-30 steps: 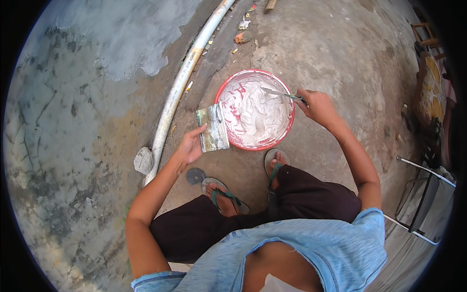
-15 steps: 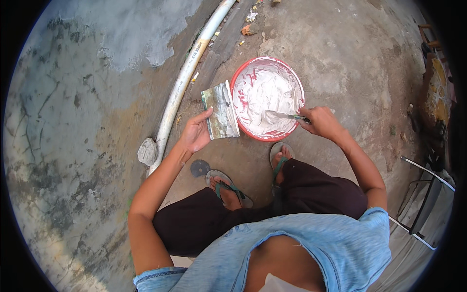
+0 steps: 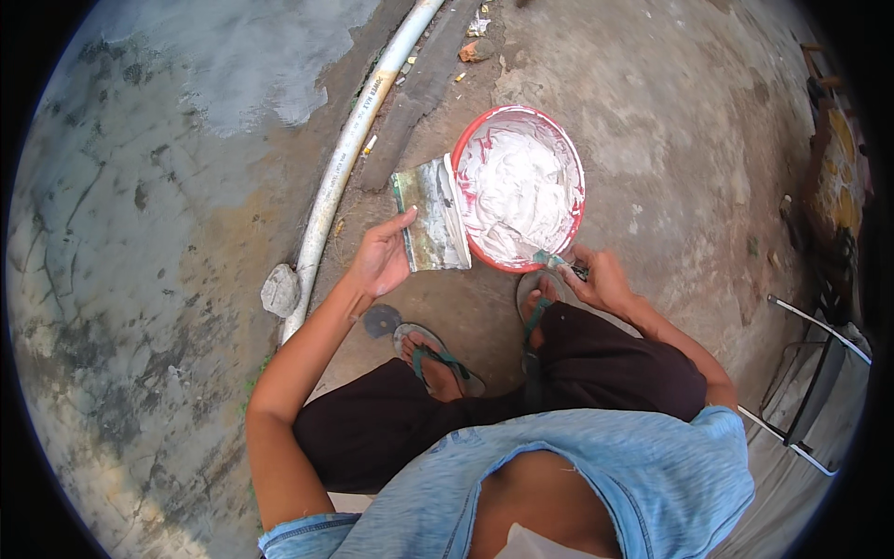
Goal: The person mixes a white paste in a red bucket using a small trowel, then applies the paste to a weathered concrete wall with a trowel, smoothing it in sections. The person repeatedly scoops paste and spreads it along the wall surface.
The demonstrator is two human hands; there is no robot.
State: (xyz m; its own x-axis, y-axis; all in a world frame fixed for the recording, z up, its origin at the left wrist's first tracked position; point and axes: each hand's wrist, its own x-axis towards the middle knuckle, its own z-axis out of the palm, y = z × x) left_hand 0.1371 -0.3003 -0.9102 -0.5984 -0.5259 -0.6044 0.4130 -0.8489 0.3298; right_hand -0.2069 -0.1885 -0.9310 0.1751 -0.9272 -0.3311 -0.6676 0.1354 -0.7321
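Observation:
A red bucket [image 3: 579, 212] in front of my feet holds thick white paste [image 3: 521, 182], smeared up its inner wall. My left hand [image 3: 384, 253] is closed on the edge of a flat, stained rectangular board [image 3: 430, 219], thumb on top. White paste coats the board's right edge, which lies against or just over the bucket's left rim. Gripped by its handle in my right hand [image 3: 599, 279] is a putty knife [image 3: 548, 259]. It crosses the bucket's near right rim, and its blade end is partly sunk in or covered by the paste.
A long white pipe [image 3: 349, 140] runs along the wall base at left, with a grey stone [image 3: 280, 291] beside it. A dark disc [image 3: 382, 320] lies near my left sandal [image 3: 438, 359]. A broken brick piece [image 3: 476, 50] sits beyond. A metal frame [image 3: 819, 387] stands at right.
My right hand and the putty knife have moved nearer to me, from the paste's middle right to the bucket's near rim. The bucket appears slightly shifted and tilted. The board moved slightly right.

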